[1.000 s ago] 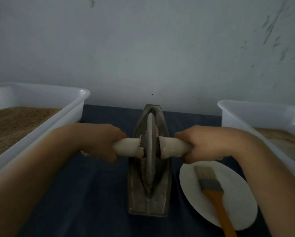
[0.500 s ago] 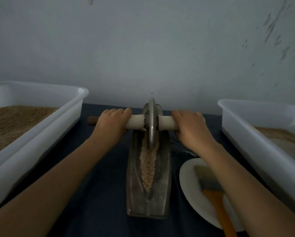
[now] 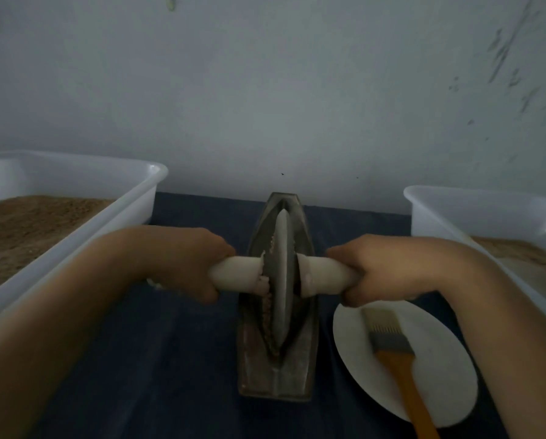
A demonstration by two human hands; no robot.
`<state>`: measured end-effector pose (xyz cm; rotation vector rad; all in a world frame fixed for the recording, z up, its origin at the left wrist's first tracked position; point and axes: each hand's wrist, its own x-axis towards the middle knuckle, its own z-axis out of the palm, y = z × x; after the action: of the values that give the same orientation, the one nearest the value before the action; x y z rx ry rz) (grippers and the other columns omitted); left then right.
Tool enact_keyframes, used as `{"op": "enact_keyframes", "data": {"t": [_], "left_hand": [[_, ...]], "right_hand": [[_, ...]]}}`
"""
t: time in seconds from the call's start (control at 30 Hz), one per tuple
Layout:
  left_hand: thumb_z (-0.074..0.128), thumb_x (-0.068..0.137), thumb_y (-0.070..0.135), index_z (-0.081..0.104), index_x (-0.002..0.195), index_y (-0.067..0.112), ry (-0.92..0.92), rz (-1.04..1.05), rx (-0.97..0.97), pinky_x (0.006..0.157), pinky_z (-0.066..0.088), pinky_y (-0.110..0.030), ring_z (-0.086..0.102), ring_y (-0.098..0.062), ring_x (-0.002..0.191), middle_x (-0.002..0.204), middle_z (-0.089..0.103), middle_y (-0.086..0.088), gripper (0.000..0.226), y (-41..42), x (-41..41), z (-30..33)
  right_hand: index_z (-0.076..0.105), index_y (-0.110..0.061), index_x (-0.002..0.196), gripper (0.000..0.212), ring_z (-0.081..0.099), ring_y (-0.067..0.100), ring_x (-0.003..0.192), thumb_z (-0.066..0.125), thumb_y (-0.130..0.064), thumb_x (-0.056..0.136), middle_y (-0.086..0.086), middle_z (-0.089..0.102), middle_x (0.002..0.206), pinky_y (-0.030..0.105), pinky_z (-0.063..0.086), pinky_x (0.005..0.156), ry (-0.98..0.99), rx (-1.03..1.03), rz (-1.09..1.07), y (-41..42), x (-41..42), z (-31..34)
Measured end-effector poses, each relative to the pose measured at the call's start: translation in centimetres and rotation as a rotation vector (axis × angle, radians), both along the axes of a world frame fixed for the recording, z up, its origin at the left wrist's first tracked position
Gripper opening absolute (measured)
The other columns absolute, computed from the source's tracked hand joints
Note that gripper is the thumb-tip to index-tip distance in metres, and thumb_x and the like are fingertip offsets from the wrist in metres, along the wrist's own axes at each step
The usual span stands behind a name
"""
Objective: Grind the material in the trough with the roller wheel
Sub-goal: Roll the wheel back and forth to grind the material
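A dark metal boat-shaped trough (image 3: 276, 380) lies lengthwise on the dark blue table. A grey roller wheel (image 3: 282, 270) stands upright in its groove, over the near half. Brownish ground material (image 3: 267, 308) shows beside the wheel's left face. A pale handle bar runs through the wheel. My left hand (image 3: 183, 261) grips the left handle (image 3: 237, 274); my right hand (image 3: 382, 267) grips the right handle (image 3: 322, 275). Both forearms reach in from the lower corners.
A white tub (image 3: 132, 198) of brown powder stands at the left, another white tub (image 3: 474, 210) at the right. A white plate (image 3: 439, 384) with an orange-handled brush (image 3: 395, 356) lies right of the trough. A grey wall is close behind.
Half a second ago the wheel was at the trough's far end with both arms stretched out; both hands have pulled it back toward me, covering most of the material.
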<state>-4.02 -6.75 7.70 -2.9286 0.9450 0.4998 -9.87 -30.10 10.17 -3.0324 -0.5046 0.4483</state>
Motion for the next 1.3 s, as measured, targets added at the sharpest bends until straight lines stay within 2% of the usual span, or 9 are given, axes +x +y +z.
{"op": "enact_keyframes", "data": {"t": [0.1,0.2,0.4,0.53,0.67,0.83,0.97,1.17,1.3], "left_hand": [[0.067,0.077,0.030,0.050,0.091,0.041,0.025,0.012,-0.016,0.065,0.044,-0.017,0.061,-0.006,0.081,0.082,0.056,0.014,0.025,0.1,0.0,0.0],[0.066,0.080,0.028,0.054,0.109,0.028,-0.138,0.056,-0.040,0.073,0.038,-0.021,0.054,-0.008,0.085,0.095,0.058,0.009,0.031,-0.7,1.2,-0.9],[0.057,0.086,0.030,0.046,0.114,0.018,-0.639,0.142,-0.097,0.084,0.040,-0.033,0.056,-0.023,0.107,0.116,0.058,-0.003,0.033,-2.1,4.1,-3.5],[0.057,0.087,0.029,0.045,0.111,0.016,-0.822,0.164,-0.186,0.085,0.037,-0.031,0.055,-0.021,0.101,0.111,0.058,-0.003,0.029,-2.4,5.0,-4.7],[0.056,0.087,0.028,0.044,0.110,0.016,-0.800,0.147,-0.190,0.083,0.037,-0.030,0.055,-0.021,0.100,0.110,0.058,-0.003,0.028,-2.2,4.7,-4.7],[0.059,0.085,0.029,0.045,0.112,0.019,-0.554,0.117,-0.100,0.079,0.041,-0.030,0.057,-0.021,0.102,0.113,0.059,-0.002,0.031,-1.7,3.1,-3.1],[0.064,0.081,0.028,0.050,0.112,0.024,-0.317,0.075,-0.021,0.077,0.038,-0.024,0.056,-0.016,0.102,0.111,0.059,0.002,0.035,-1.2,1.4,-1.7],[0.066,0.079,0.028,0.043,0.081,0.039,-0.026,-0.014,0.012,0.058,0.036,-0.010,0.052,0.003,0.069,0.079,0.052,0.017,0.025,0.1,-0.1,0.1],[0.066,0.080,0.026,0.051,0.097,0.032,-0.085,0.017,-0.005,0.068,0.040,-0.016,0.052,-0.004,0.081,0.090,0.053,0.013,0.023,-0.4,0.6,-0.6]], "right_hand": [[0.057,-0.012,0.120,0.037,0.051,0.011,0.087,0.064,-0.022,0.086,0.005,0.063,0.111,0.017,0.037,0.069,0.030,-0.003,0.001,0.0,0.3,-0.1],[0.055,-0.017,0.110,0.024,0.056,0.013,0.081,0.061,-0.016,0.087,0.000,0.060,0.095,0.012,0.036,0.050,0.026,-0.015,-0.046,-0.2,1.7,-1.0],[0.038,-0.021,0.095,0.017,0.052,0.022,0.088,0.053,-0.016,0.088,0.004,0.057,0.102,0.031,0.028,0.063,-0.413,-0.037,-0.094,-0.9,5.5,-3.9],[0.048,-0.015,0.111,0.025,0.052,0.027,0.100,0.054,-0.016,0.087,0.005,0.057,0.111,0.031,0.022,0.070,-0.693,-0.068,-0.092,-1.1,6.9,-5.6],[0.048,-0.015,0.109,0.023,0.051,0.027,0.099,0.053,-0.015,0.087,0.006,0.057,0.108,0.031,0.021,0.070,-0.711,-0.081,-0.088,-0.8,6.4,-5.7],[0.038,-0.021,0.095,0.019,0.055,0.024,0.090,0.054,-0.014,0.088,0.004,0.057,0.099,0.030,0.034,0.066,-0.299,-0.030,-0.109,-0.7,4.1,-3.7],[0.051,-0.016,0.104,0.020,0.053,0.015,0.080,0.061,-0.016,0.086,0.000,0.053,0.089,0.020,0.035,0.054,-0.077,0.002,-0.089,0.1,1.9,-1.3],[0.052,-0.023,0.098,0.017,0.056,0.011,0.085,0.063,-0.020,0.085,-0.005,0.056,0.092,0.021,0.044,0.067,0.097,0.000,-0.028,0.3,-0.2,0.4],[0.054,-0.016,0.105,0.017,0.051,0.011,0.082,0.060,-0.015,0.088,0.003,0.059,0.101,0.007,0.036,0.052,0.074,-0.040,-0.029,0.2,0.7,-0.4]]}}
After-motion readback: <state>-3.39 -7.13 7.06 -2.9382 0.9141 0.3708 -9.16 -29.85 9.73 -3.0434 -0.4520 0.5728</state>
